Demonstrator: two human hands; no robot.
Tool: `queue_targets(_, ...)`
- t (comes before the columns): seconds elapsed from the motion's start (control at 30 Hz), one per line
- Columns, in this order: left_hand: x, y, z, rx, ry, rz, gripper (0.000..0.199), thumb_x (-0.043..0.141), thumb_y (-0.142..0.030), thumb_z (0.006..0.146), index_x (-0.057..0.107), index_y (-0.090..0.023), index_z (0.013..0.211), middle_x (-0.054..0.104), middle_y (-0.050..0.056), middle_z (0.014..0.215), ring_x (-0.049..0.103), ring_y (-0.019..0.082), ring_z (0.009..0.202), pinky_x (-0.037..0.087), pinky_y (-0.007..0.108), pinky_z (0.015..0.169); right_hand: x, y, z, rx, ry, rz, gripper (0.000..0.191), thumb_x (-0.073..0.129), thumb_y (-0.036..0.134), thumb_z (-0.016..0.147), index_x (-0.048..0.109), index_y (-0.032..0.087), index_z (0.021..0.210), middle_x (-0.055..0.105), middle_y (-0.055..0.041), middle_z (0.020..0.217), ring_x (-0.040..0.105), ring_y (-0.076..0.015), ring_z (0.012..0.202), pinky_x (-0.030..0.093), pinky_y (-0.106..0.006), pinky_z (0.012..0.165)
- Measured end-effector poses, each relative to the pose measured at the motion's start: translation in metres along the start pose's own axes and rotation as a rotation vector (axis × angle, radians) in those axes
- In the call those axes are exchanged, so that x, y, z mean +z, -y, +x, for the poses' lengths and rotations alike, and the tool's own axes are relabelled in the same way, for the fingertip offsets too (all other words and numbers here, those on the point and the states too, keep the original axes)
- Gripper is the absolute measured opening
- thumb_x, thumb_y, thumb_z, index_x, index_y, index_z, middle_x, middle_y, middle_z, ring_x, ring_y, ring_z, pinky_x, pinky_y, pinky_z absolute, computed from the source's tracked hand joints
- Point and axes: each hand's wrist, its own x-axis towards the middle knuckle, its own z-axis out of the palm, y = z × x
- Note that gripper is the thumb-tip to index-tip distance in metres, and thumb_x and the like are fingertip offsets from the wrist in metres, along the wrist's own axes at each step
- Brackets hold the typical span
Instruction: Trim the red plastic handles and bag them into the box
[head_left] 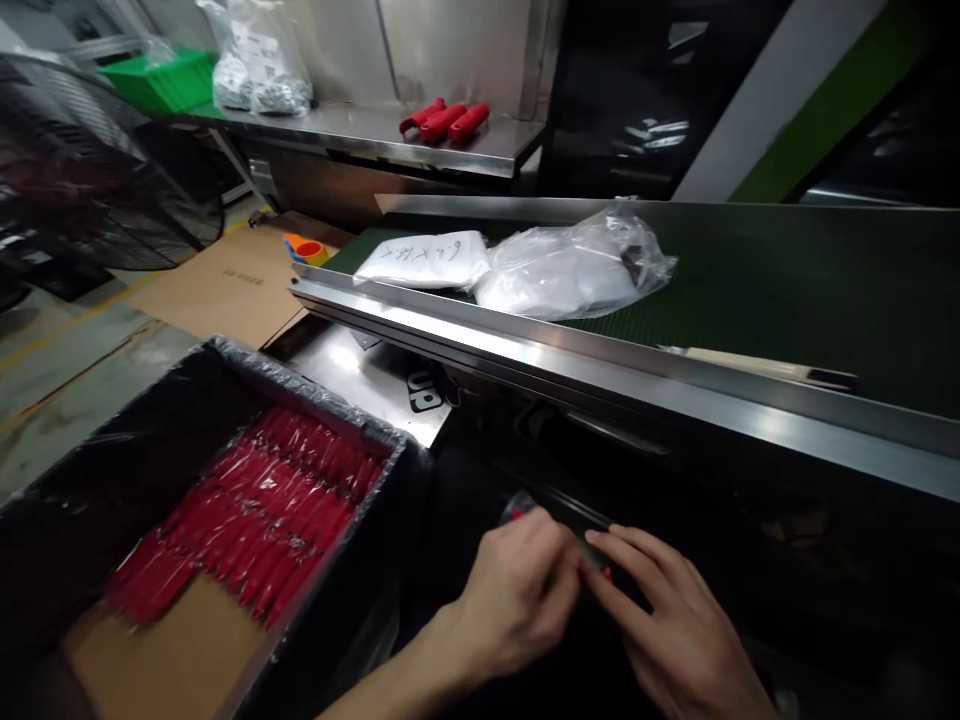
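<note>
My left hand (525, 585) is closed with its fingers curled in, in front of my body at the lower middle. A bit of red in clear plastic (517, 512) pokes out past its knuckles, and the rest of that piece is hidden by the hand. My right hand (671, 615) is close beside it, with fingers stretched and apart. Its thumb reaches to my left fingertips, and a small red spot (607, 573) shows between thumb and forefinger. At left, a box (315, 400) lined with black plastic holds rows of red pieces (277, 500) in clear wrapping.
A green conveyor belt (765, 290) with a metal rail (540, 350) runs across; a white packet (424, 260) and a clear bag (570, 265) lie on it. Red sleeve-like parts (450, 122) sit on a steel shelf (360, 135). Orange tape (307, 250) rests on cardboard (225, 280); a fan (90, 170) stands left.
</note>
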Motion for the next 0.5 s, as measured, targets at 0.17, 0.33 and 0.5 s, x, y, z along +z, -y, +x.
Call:
queue_targets(0.17,-0.009,0.001,-0.007,0.003,0.056,0.042,0.009,0.048,-0.014,0.085,0.049,-0.020,0.079,0.048,-0.001,0.070,0.042,0.012,0.059,0.034,0.027,0.054,0.009,0.005,0.010,-0.046,0.066,0.117,0.035,0.046,0.011,0.092,0.056,0.014,0.125,0.060,-0.0148,0.126,0.058,-0.0199,0.120,0.056,-0.027,0.093)
queue_targets(0.33,-0.031,0.014,-0.008,-0.155,0.008,0.046,0.009,0.053,-0.014,0.083,0.051,-0.019,0.076,0.051,-0.001,0.073,0.048,0.012,0.064,0.038,0.023,0.055,0.009,0.012,0.038,-0.129,0.146,0.199,0.038,0.049,0.012,0.091,0.055,0.019,0.128,0.063,-0.0140,0.125,0.064,-0.0199,0.115,0.058,-0.024,0.090)
queue_targets(0.5,-0.049,0.019,-0.019,-0.109,0.071,0.018,0.007,0.057,-0.020,0.086,0.061,-0.018,0.080,0.058,0.003,0.083,0.054,0.015,0.076,0.048,0.027,0.074,0.020,0.014,0.051,-0.059,0.296,0.302,0.034,0.052,0.020,0.093,0.059,0.022,0.126,0.068,-0.0078,0.121,0.070,-0.0177,0.103,0.057,-0.016,0.086)
